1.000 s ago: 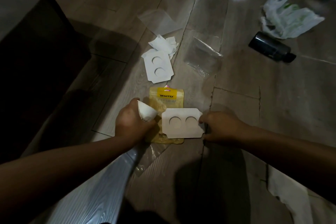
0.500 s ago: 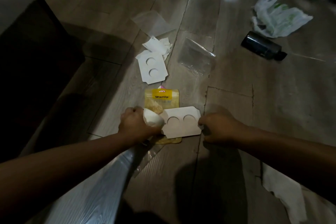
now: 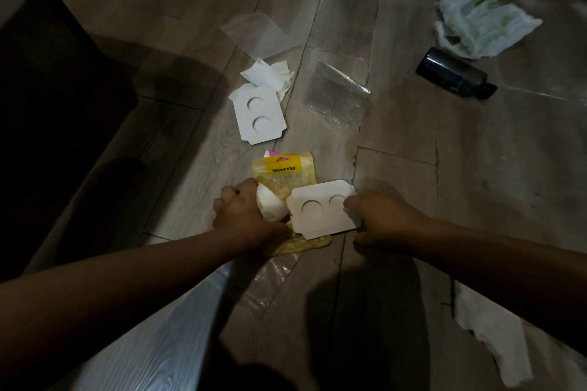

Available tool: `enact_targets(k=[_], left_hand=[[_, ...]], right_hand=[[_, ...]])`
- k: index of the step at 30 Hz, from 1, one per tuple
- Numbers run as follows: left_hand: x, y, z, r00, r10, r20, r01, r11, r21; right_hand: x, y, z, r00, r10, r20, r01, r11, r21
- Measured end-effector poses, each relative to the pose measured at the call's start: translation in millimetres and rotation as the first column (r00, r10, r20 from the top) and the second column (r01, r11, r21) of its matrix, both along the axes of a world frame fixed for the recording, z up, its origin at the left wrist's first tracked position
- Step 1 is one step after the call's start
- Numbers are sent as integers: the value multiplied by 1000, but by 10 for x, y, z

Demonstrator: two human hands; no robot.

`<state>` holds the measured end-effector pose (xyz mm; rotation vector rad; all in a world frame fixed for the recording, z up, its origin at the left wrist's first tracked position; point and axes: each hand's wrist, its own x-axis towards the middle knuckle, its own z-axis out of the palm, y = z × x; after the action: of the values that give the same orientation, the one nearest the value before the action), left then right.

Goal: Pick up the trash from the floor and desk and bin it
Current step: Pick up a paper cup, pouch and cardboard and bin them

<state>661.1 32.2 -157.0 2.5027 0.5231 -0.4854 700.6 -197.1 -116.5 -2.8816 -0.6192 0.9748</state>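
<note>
**Floor litter: card pinched for pickup, centre frame**

Lowest in frame, a clear film and a white tissue are noted on the floor. At centre, a crumpled paper is clenched in the left hand, presumably so that scraps are kept together. The two-hole card, lying on a yellow packet, is pinched at its right edge by the right hand, and this is judged to be for lifting. The pinching fingertips are blurred. Higher up, a second card, a clear bag, a black bottle and a plastic bag are logged. No bin is seen.
</note>
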Motion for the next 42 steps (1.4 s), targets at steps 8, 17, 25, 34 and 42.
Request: enact_targets(k=[8,17,25,34,42], left_hand=[[198,3,102,996,10,-84,-14,999,-48],[225,-82,102,989,-50,-136,53,998,19],[245,-257,166,982,40,-184,-59,993,-101],[352,-193,73,979,147,-143,-200,841,-502],[334,-108,65,995,86,-43,-96,869,-486]], right_hand=[[169,22,-264,993,31,116,-39,997,72],[284,-37,-541,987,76,143,-80,997,21],[256,-89,-618,980,72,188,-77,997,20],[273,-107,-614,981,57,187,-74,994,83],[313,-133,-585,947,161,277,-183,981,56]])
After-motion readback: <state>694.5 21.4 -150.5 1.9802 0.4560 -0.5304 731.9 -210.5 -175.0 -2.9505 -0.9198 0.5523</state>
